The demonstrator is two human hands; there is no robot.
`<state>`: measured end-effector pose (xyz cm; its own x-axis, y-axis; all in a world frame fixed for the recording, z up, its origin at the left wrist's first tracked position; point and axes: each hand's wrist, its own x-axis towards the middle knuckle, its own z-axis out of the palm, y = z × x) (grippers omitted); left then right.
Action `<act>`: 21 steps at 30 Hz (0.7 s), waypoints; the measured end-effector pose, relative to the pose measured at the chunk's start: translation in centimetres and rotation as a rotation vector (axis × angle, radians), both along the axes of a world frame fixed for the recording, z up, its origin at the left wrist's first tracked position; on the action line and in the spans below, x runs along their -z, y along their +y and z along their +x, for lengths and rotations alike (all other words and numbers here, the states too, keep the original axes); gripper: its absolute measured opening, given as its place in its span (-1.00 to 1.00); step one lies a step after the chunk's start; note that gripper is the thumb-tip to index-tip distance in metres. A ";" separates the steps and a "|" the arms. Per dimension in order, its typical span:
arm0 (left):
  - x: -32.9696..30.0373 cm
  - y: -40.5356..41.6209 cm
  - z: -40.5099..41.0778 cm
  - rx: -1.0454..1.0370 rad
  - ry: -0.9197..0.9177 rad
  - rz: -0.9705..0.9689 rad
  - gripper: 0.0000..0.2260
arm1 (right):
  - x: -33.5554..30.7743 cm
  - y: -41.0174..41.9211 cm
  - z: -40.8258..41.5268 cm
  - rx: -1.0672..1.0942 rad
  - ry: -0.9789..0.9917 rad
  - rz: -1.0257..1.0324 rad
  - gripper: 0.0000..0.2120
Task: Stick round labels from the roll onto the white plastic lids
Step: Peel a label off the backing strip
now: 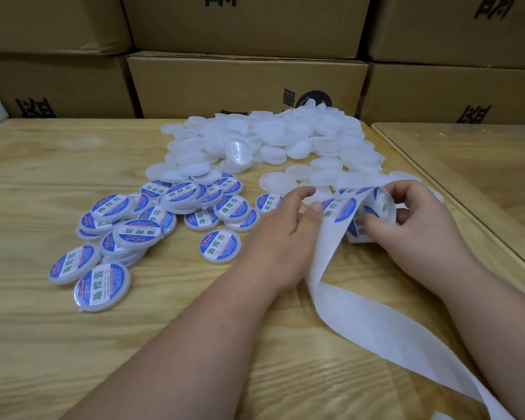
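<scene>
I watch the label point(337, 208) first: a round blue-and-white sticker sitting at the bend of the strip, just right of centre on the table point(58, 344), partly lifted off its white backing. The left hand point(281, 234) has thumb and forefinger closing on its left edge, though I cannot tell whether the sticker is truly pinched or only touched. The right hand point(412, 219) is curled around the roll point(376, 213), gripping it and folding the strip back so the label peels up.

My worry is the peel: if the bend is too shallow, I judge the label may stay on the liner or crease as it lifts. A sticky edge could also fold onto itself or cling to a fingertip. The spent backing tape point(376, 325) trails toward the near right corner; it could snag under a forearm and jerk the roll.

No bare lid is held ready. The white lids point(270, 137) lie heaped at the far centre, some tilted on one another, so picking one with a label stuck to a finger risks an off-centre placement. The labelled lids point(152, 219) spread to the near left, touching and overlapping; a stray sleeve of tape might drag them. Cardboard boxes point(246, 83) wall the far side
</scene>
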<state>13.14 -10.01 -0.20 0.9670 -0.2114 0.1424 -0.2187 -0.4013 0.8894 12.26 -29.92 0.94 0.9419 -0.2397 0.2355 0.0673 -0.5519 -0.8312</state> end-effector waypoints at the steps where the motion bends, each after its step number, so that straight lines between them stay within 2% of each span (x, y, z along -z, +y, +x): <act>1: 0.0 0.0 0.1 0.005 0.006 -0.032 -0.62 | 0.0 0.1 0.0 -0.025 -0.016 0.022 -0.66; 3: 0.1 -0.1 0.2 0.035 0.018 -0.113 -0.64 | 0.1 0.1 0.1 -0.068 -0.033 0.052 -0.64; 6: 0.1 -0.1 0.2 0.100 -0.007 -0.175 -0.61 | 0.4 -0.1 0.4 -0.070 -0.036 0.016 -0.72; 11: 0.1 -0.1 -0.1 0.192 -0.014 -0.146 -0.60 | 0.2 -0.3 0.2 0.107 -0.002 -0.209 -0.56; 14: 0.0 -0.2 -0.1 0.194 -0.023 -0.122 -0.58 | -0.7 -0.3 -0.3 0.250 -0.034 -0.253 -0.71; 15: 0.0 -0.2 -0.1 0.192 -0.026 -0.109 -0.56 | -0.9 -0.5 -0.4 0.272 -0.009 -0.240 -0.72; 17: 0.1 -0.3 -0.2 0.186 -0.023 -0.079 -0.50 | -1.3 -0.5 -0.7 0.232 0.102 -0.095 -0.58; 19: 0.1 -0.3 -0.1 0.181 -0.016 -0.047 -0.45 | -1.6 0.0 -1.0 0.114 0.214 0.139 -0.52; 21: 0.2 -0.3 -0.1 0.172 -0.011 -0.019 -0.45 | -1.4 0.5 -1.0 -0.005 0.266 0.195 -0.54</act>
<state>13.07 -10.28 -0.38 0.9150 -0.3711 0.1581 -0.2923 -0.3398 0.8939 11.31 -29.44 2.31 0.9654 -0.2515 -0.0692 -0.1645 -0.3810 -0.9098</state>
